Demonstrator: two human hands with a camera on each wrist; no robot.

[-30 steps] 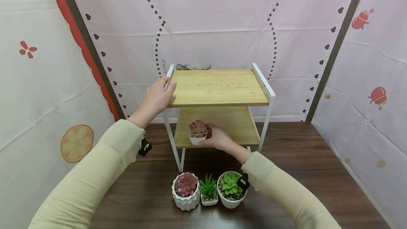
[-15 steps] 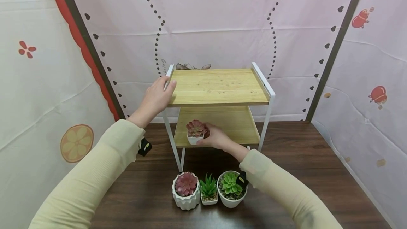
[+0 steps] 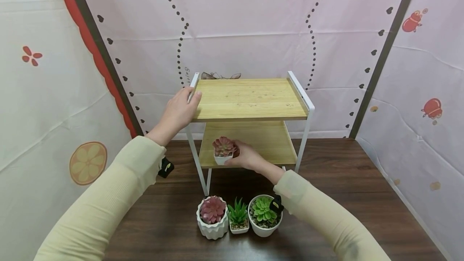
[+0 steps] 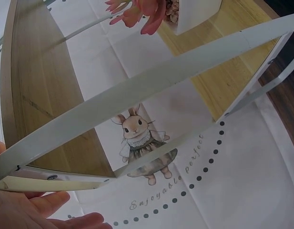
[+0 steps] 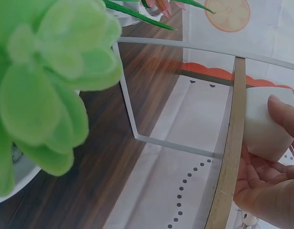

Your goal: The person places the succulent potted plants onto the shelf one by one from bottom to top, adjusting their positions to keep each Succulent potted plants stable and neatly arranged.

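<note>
In the head view a small potted succulent (image 3: 223, 147) with dusty-red leaves and a white pot is at the left front of the lower shelf board (image 3: 259, 144). My right hand (image 3: 247, 157) holds that pot from its right side, thumb towards the front. Whether its base touches the board, I cannot tell. The right wrist view shows the white pot (image 5: 267, 121) between thumb and fingers. My left hand (image 3: 180, 110) grips the upper left rail of the two-tier shelf rack (image 3: 250, 98), thumb on the inner side. In the left wrist view its fingers (image 4: 51, 204) pass outside the rail.
On the dark wooden table (image 3: 156, 220), in front of the rack, stand a red succulent in a ribbed white pot (image 3: 213, 230), a spiky green plant (image 3: 237, 214) and a round-potted green succulent (image 3: 264, 212). A printed curtain (image 3: 246, 19) hangs behind.
The right hand has shifted slightly left with the potted succulent, then stayed nearly still over the last half second. The left hand keeps its place on the rail.
</note>
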